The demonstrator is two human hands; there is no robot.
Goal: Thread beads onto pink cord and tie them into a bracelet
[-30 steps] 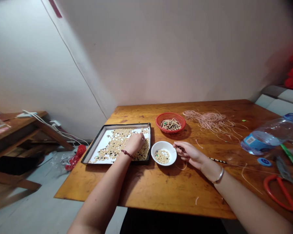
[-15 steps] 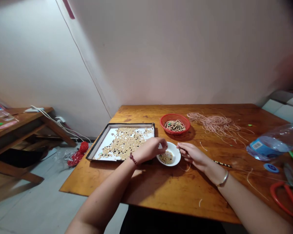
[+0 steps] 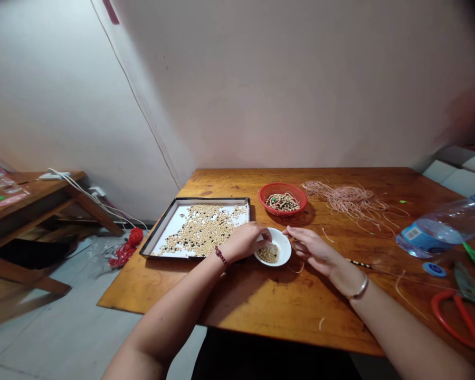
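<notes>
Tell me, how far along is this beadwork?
Partway, I'd judge. Strung beads in the red basket look finished. In hand: the left hand dips into the white bowl; the right hand is beside it, a beaded strand near its wrist. Seemingly left: loose beads in the tray and tangled pink cord.

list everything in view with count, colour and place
tables: two, brown, centre and left
cables: several, white, left table
bundle: one, red, floor
tray: one, black-white, centre table
beads: many, mostly cream, tray, bowl, basket
bowl: one, white, between hands
basket: one, red, behind bowl
cord: one tangle, pink, right of basket
bottles: two, clear, one per table
cap: one, blue, by right bottle
scissors: one, red-handled, right edge
left hand: one, bare, at bowl
right hand: one, bare, beside bowl
</notes>
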